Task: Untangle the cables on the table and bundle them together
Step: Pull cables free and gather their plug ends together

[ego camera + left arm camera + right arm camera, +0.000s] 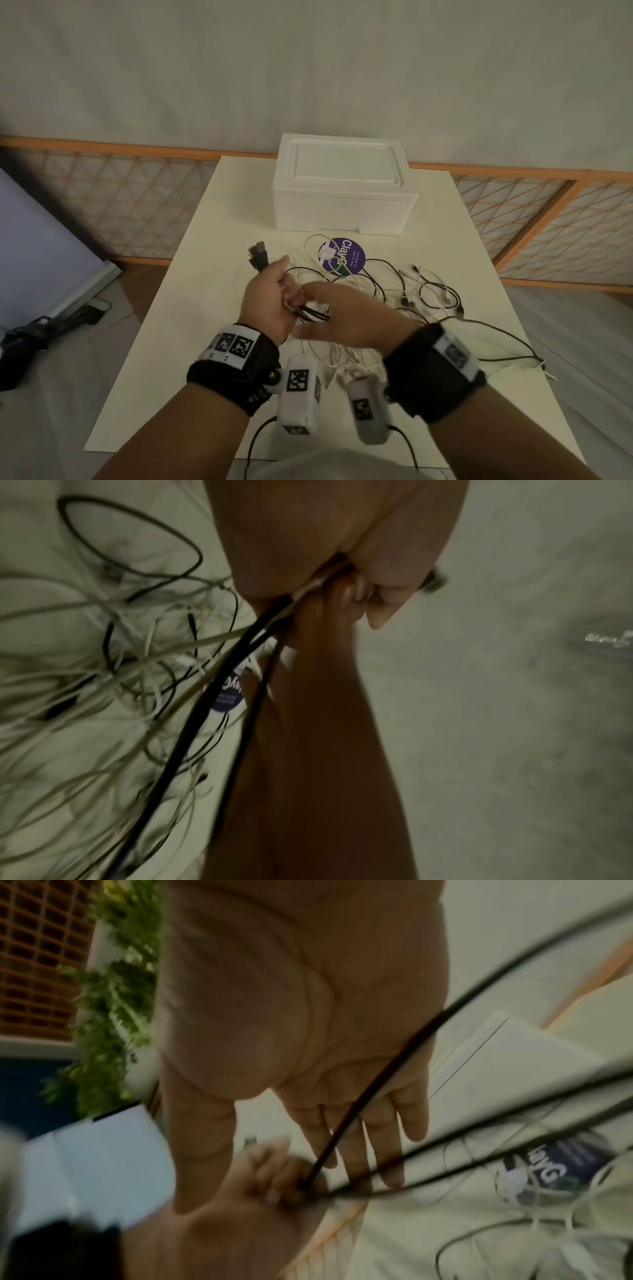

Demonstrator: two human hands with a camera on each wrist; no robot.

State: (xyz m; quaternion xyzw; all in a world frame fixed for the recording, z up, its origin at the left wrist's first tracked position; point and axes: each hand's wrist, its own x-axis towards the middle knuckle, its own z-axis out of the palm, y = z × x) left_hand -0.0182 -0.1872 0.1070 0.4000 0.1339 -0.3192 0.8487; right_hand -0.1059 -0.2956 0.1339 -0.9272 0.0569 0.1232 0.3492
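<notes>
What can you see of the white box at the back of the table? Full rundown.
The white box is rectangular and looks like foam, matte and plain. Its lid is on, with a raised rim around a recessed flat panel, and a seam marks where lid meets base. A shallow notch shows along the bottom front edge. It sits upright and square at the far end of the table, beyond the purple round sticker. Neither hand touches it; one white cable loop lies just in front, contact unclear.

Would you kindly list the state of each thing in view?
left hand: grips several cable ends, plugs sticking out above.
right hand: fingers straight, against the black cables.
cable pile: tangled on the table.
foam box: lid on.
</notes>
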